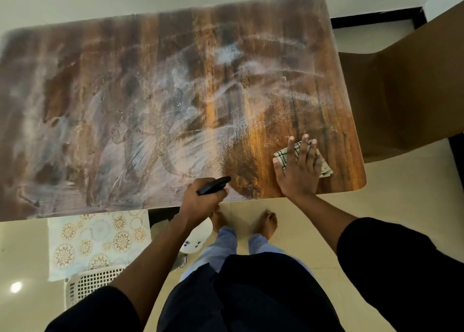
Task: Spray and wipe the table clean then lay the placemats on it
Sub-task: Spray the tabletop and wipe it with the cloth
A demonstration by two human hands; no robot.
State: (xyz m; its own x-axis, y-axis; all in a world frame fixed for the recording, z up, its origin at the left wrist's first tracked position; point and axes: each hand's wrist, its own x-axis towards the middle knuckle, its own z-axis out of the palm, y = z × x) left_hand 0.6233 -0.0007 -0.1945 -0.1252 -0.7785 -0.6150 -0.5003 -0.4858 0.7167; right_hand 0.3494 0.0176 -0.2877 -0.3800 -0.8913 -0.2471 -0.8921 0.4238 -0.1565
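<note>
The wooden table (263, 43) is covered with white wet smears and spray droplets. My left hand (200, 201) grips a spray bottle with a black trigger head (213, 184) at the table's near edge; its white body (197, 240) hangs below the edge. My right hand (298, 167) lies flat, fingers straight, pressing a patterned cloth (325, 168) onto the near right corner of the table. A floral placemat (98, 241) lies below the table's near edge on a white lattice stool.
A brown chair (406, 93) stands against the table's right side. The white lattice stool (95, 281) sits to my left on the tiled floor. My bare feet (266, 221) stand close to the table's near edge.
</note>
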